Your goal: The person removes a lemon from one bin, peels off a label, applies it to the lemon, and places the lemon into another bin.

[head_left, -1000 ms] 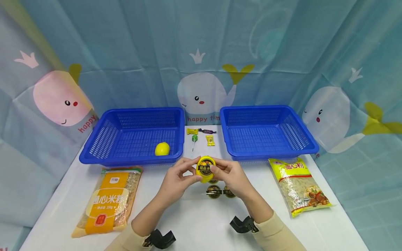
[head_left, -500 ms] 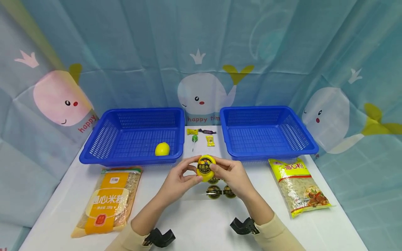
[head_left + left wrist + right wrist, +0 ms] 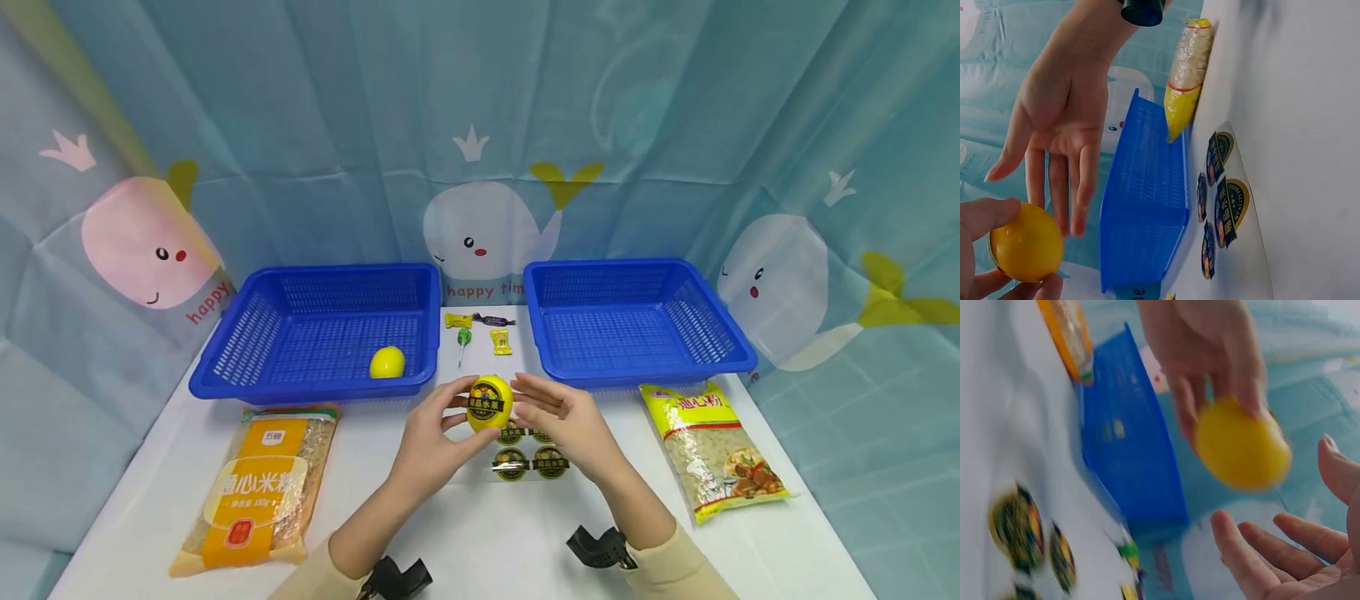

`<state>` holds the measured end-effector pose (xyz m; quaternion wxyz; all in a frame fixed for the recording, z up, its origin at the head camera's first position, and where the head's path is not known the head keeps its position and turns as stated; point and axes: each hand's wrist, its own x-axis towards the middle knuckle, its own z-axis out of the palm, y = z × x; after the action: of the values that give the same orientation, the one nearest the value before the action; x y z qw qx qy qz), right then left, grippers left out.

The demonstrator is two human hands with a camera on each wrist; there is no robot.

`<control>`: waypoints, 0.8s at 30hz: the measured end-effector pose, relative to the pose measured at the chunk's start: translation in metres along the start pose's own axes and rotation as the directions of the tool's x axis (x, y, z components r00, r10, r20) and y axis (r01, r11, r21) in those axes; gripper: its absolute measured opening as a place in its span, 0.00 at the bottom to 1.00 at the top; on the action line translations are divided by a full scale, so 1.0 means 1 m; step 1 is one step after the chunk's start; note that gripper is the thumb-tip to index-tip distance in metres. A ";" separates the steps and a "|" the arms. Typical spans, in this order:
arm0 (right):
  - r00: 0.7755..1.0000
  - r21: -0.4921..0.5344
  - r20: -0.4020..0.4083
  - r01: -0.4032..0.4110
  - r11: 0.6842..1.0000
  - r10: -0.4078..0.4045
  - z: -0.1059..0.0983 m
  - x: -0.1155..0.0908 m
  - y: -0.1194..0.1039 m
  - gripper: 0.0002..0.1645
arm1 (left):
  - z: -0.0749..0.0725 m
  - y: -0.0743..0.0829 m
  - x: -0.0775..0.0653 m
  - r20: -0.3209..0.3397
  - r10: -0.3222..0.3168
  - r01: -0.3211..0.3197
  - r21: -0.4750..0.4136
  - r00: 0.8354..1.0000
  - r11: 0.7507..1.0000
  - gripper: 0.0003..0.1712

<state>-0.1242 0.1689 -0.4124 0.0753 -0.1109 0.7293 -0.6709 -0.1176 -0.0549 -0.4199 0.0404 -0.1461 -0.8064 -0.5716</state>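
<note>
A yellow lemon [image 3: 501, 419], bearing a round black-and-gold sticker [image 3: 484, 403], is held above the table by my left hand [image 3: 429, 440], pinched between thumb and fingers. In the left wrist view the lemon [image 3: 1027, 244] shows a plain yellow side. Just to its right is my right hand [image 3: 564, 423], fingers extended and holding nothing; the right wrist view shows a gap between its fingers and the lemon [image 3: 1241, 447]. Beneath the hands lies a sticker sheet [image 3: 468, 472] with several round stickers, partly hidden by the right hand.
A blue basket [image 3: 315, 391] at the back left contains another lemon [image 3: 387, 362]. A second blue basket [image 3: 660, 372] stands at the back right. Between them lie wrapped candies [image 3: 501, 342] and a green lollipop [image 3: 464, 337]. Food bags flank the hands: orange [image 3: 255, 483] left, yellow [image 3: 716, 450] right.
My right hand has let go of the lemon and moved slightly right, fingers straightened. The left hand keeps hold of the lemon, whose sticker now shows uncovered. The head view has tilted slightly upward.
</note>
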 end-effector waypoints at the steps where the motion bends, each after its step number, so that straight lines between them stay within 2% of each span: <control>1: 1.000 -0.011 -0.015 0.021 1.000 -0.021 -0.007 -0.001 -0.001 0.33 | 0.000 0.000 0.000 -0.007 -0.005 0.005 -0.002 1.000 1.000 0.41; 4: 0.995 -0.054 -0.080 0.048 0.997 -0.052 -0.031 -0.006 -0.003 0.32 | -0.002 -0.001 -0.001 -0.018 -0.016 0.016 -0.003 1.000 1.000 0.41; 16: 0.971 -0.222 -0.232 0.010 0.975 -0.063 -0.121 -0.027 -0.002 0.33 | 0.000 -0.002 -0.002 -0.003 -0.019 0.019 0.020 1.000 1.000 0.40; 19: 0.953 -0.282 -0.296 -0.023 0.959 -0.064 -0.140 -0.031 -0.002 0.34 | 0.001 -0.002 -0.001 0.015 -0.028 0.028 0.040 0.999 0.999 0.40; 24: 0.907 -0.405 -0.414 -0.108 0.908 -0.076 -0.177 -0.035 0.004 0.37 | 0.001 -0.001 0.000 0.042 -0.050 0.048 0.065 0.998 0.997 0.39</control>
<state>-0.1363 0.3485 -0.4018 -0.1034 0.0287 0.8558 -0.5061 -0.1179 -0.0538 -0.4213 0.0136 -0.1373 -0.8282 -0.5431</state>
